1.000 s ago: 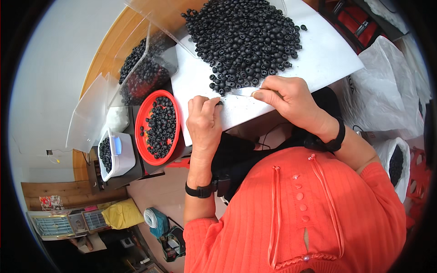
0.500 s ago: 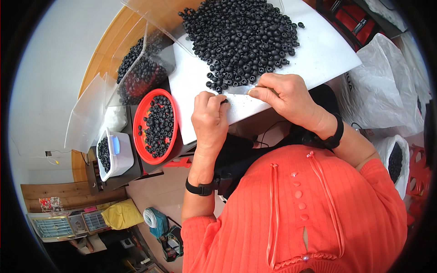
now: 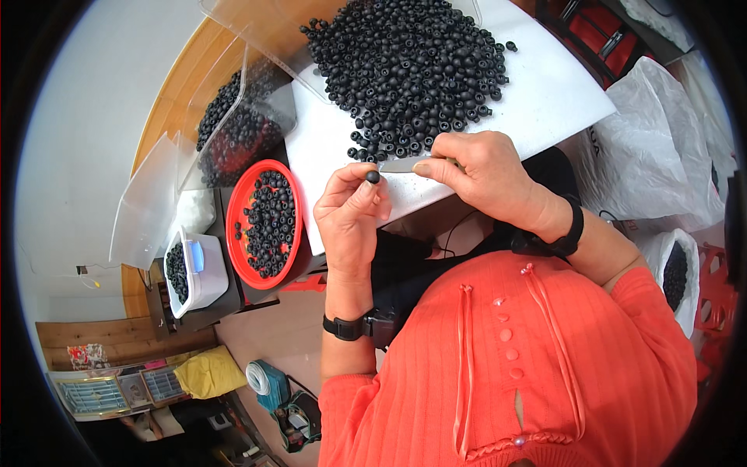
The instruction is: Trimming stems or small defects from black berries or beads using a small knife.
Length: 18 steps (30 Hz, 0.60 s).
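bead (image 3: 373, 177): black
bead pile (image 3: 412, 70): black
board (image 3: 545, 86): white
bowl (image 3: 241, 233): red
blade (image 3: 401, 165): grey
sweater (image 3: 545, 373): orange-red, ribbed
wristbands (image 3: 343, 328): black

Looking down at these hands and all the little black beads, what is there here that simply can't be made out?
- Head view: the blade in the right hand is mostly hidden by the fingers; its handle cannot be seen.
- The bead pinched by the left hand is too small to show any detail.
- The white bag is cut off by the dark rim, so how full it is stays unclear.
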Each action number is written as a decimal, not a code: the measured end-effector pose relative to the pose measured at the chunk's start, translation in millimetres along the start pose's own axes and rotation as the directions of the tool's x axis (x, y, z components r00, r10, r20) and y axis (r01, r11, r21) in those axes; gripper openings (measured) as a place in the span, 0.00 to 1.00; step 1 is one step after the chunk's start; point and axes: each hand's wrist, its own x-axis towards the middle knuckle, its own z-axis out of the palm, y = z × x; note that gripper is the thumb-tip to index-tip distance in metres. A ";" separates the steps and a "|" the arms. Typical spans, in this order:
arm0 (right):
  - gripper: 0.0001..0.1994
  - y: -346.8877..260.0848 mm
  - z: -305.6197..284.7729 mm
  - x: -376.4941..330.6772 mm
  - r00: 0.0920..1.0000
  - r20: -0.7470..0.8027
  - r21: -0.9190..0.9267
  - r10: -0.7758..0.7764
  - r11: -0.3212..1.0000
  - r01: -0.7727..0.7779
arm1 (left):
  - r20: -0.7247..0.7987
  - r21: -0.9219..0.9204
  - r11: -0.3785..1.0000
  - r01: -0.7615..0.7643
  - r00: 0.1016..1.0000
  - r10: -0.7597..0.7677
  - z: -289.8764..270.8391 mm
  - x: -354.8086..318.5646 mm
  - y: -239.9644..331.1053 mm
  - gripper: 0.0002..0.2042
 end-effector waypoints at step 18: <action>0.13 0.7 -0.7 0.0 0.998 0.013 0.042 0.065 0.997 -0.066 | -0.024 -0.007 0.999 -0.046 0.999 0.046 14.0 1.0 -11.0 0.14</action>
